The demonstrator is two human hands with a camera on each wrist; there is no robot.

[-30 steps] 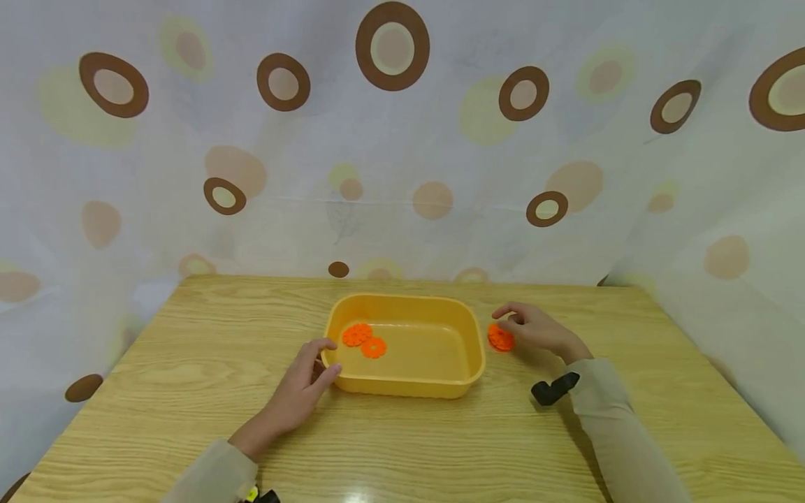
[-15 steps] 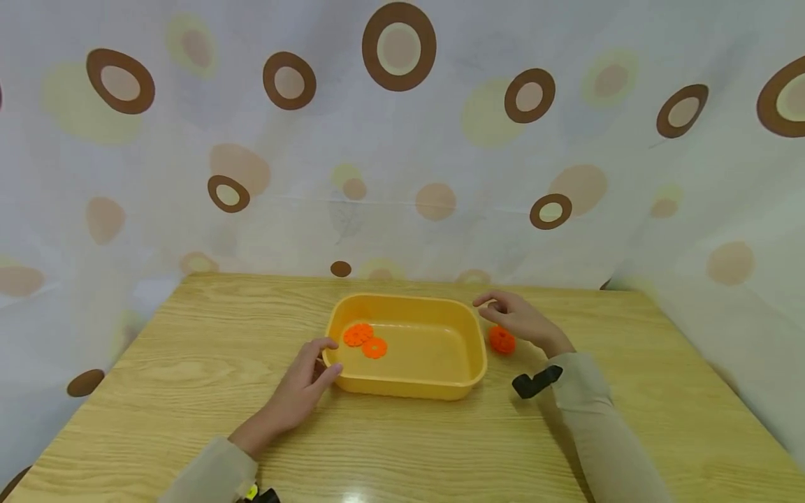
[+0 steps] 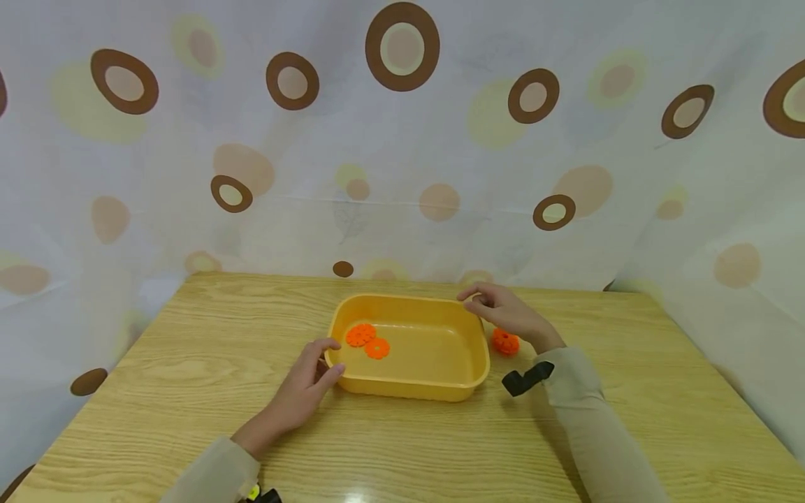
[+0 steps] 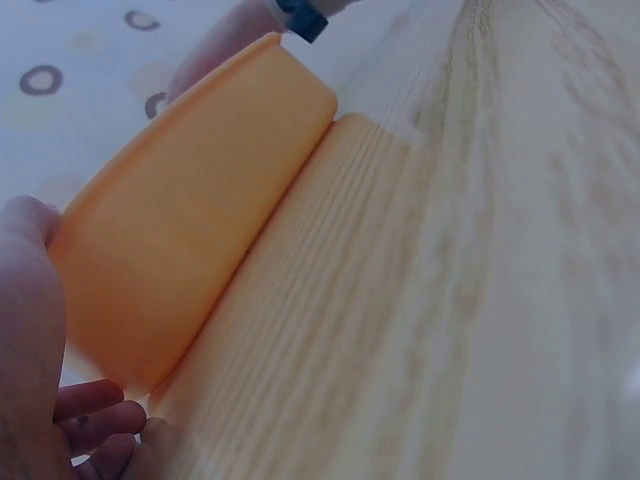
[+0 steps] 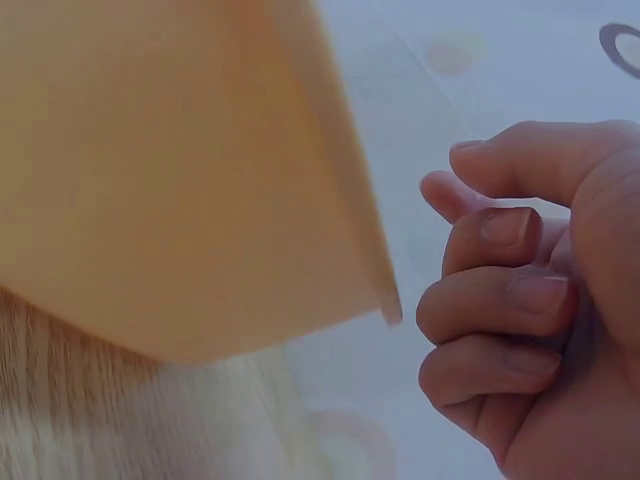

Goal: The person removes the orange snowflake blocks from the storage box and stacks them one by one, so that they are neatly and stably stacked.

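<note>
- Only the head cam catches the orange flower-shaped discs [image 3: 377, 348], left side of the yellow tub [image 3: 402, 389]; the right wrist cam shows three loosely curled fingers better.
- Left hand [image 3: 298, 391] grips the tub's left end, same as a second ago.
- Right hand [image 3: 508, 312] (thumb and index parted, grasping nothing I can see) shifted from the orange pile [image 3: 506, 342] to the tub's far right corner.
- One tub, one pile outside, two hands; stacked discs, can't count.

Light wooden table [image 3: 415, 450] with a streaky grain.
A yellow tub [image 3: 402, 390] stands upright near the far edge, its long side facing the front; just beside its right end, a small heap of orange flower-shaped pieces [image 3: 506, 343] lies directly on the wood.
</note>
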